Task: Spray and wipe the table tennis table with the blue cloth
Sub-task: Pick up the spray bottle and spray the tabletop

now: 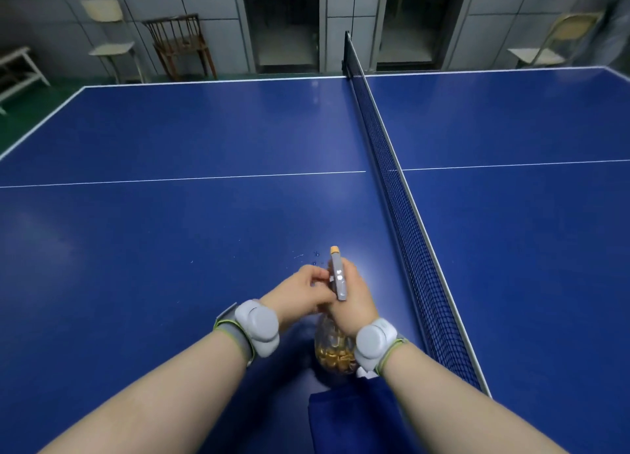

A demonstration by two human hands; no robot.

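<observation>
Right hand curled round the neck of the clear plastic spray bottle with grey trigger head; left hand with fingers curled in, pinching the left side of that head, though whether on the trigger or the casing cannot be settled from this angle. Bottle's long axis tilts away from the person; orange nozzle tip points forward over the dark blue table tennis table, beside the black mesh net; a few water droplets lie just ahead of it. Blue cloth lies flat on the table behind the bottle, beneath the right forearm, nearer the right hand. Judgement: spraying in hand; wiping not yet begun; taking the cloth calls for a reach back toward the body.
</observation>
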